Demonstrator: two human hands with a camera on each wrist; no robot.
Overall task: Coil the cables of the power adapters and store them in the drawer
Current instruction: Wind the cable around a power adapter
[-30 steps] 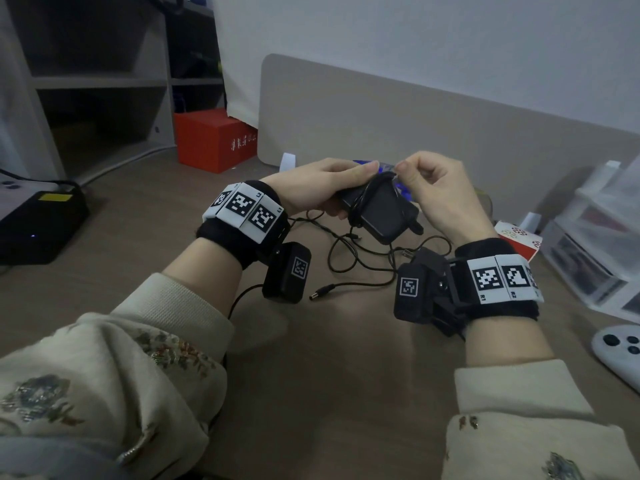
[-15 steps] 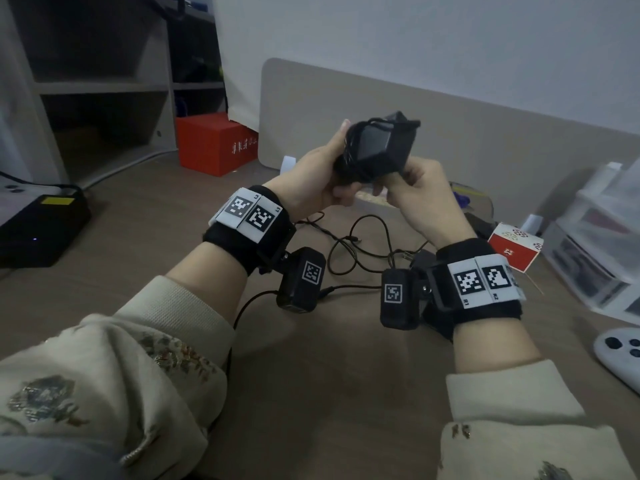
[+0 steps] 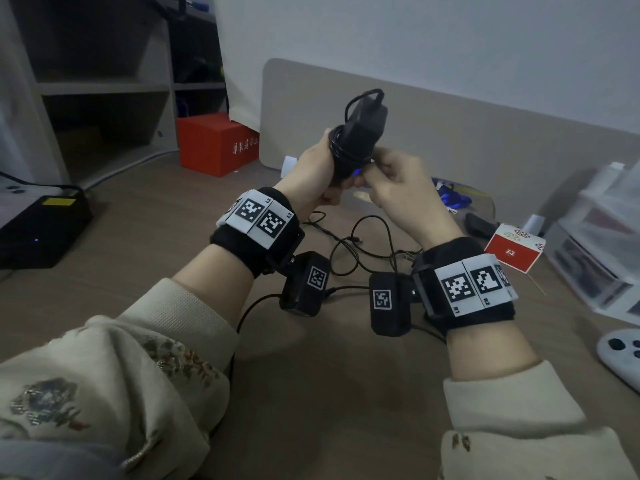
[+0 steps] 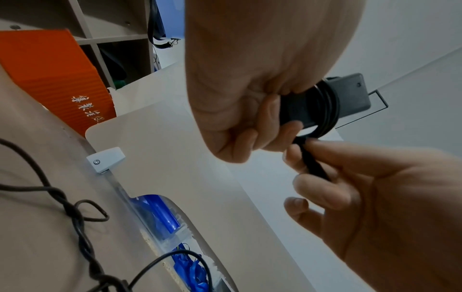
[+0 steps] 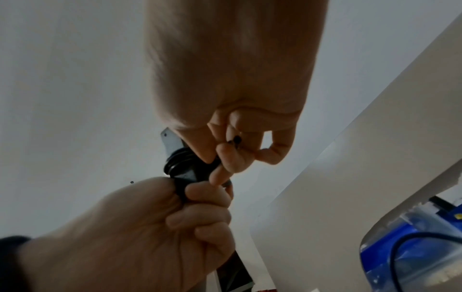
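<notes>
Two bare hands are raised above a brown desk [image 3: 311, 393], working together on one black power adapter [image 3: 363, 126]. The left hand [image 3: 313, 178] has its fingers curled round the lower part of the boxy, matte adapter, holding it upright in the air. Its thin black cable [image 4: 330, 110] is wound in tight turns around the adapter's middle. The right hand [image 3: 398, 188] pinches the loose end of that cable [image 4: 312, 164] between thumb and fingertips, just beside the left hand's knuckles.

Among the containers, clear plastic drawer units [image 3: 602, 244] stand at the desk's right edge; what they hold cannot be told. A red box with pale lettering [image 3: 216, 143] sits at the back left, shut.

On the desk below the hands lies a tangle of other thin black cables [image 3: 360, 244]. A small red and white carton [image 3: 512, 251] is tilted near the right wrist, and a white game controller [image 3: 620, 355] lies at the far right. A flat black device with a yellow label [image 3: 45, 220] rests at the left edge. A beige rounded divider panel [image 3: 450, 140] runs along the desk's back, with blue ribbon-like material [image 3: 453, 199] at its foot, a white wall above and grey shelving [image 3: 104, 88] to the left.
</notes>
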